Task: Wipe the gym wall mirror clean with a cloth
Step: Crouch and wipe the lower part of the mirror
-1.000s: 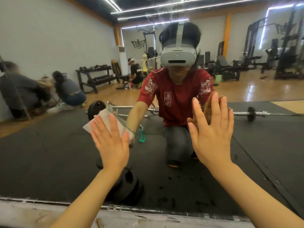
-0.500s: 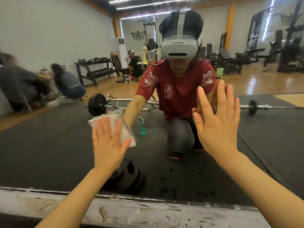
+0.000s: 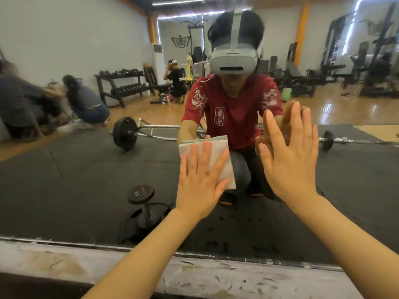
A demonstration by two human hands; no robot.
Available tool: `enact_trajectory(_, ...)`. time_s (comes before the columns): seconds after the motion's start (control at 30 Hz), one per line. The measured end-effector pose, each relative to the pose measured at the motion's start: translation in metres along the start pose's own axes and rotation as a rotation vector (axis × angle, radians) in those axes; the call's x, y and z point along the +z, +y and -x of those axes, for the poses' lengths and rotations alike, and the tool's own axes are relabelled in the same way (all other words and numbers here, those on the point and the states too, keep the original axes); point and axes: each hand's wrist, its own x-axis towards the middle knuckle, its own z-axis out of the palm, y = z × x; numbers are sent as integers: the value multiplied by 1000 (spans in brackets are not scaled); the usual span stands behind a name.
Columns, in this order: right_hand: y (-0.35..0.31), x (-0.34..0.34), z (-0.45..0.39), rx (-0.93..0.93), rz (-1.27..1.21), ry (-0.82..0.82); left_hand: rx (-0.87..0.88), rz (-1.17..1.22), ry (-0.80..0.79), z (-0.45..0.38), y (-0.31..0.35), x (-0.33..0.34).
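The folded white cloth (image 3: 218, 156) lay flat against the wall mirror (image 3: 64, 169), low on the glass and just left of its middle. The left hand (image 3: 199, 182) pressed it there with straight fingers spread slightly apart, covering the cloth's lower left part. Just beside it, the right hand (image 3: 290, 160) rested palm-flat on the bare glass, fingers straight and nearly together, meeting its own reflection. Below both forearms ran the scuffed grey ledge (image 3: 108, 262) under the mirror's bottom edge. In the reflection, a dumbbell (image 3: 143, 205) stood upright on the black floor mat, a loaded barbell (image 3: 125, 133) lay further back, and a dumbbell rack (image 3: 123, 85) stood against the far wall.
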Motion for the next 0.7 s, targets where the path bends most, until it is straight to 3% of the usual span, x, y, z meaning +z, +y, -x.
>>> enact_trajectory(0.13, -2, -10, 20, 21, -38, -90, 78, -4, -31, 4, -11, -13)
enact_trajectory(0.37, 18, -23, 47, -85, 42, -166, -2, 85, 18, 3, -7, -26)
enact_trajectory(0.53, -1, 1, 70, -378, -59, -83, -185, 149, 67, 21, -5, -26)
enact_trajectory(0.7, -24, 27, 71, -580, -186, -95, -242, 298, 90, 20, 1, -32)
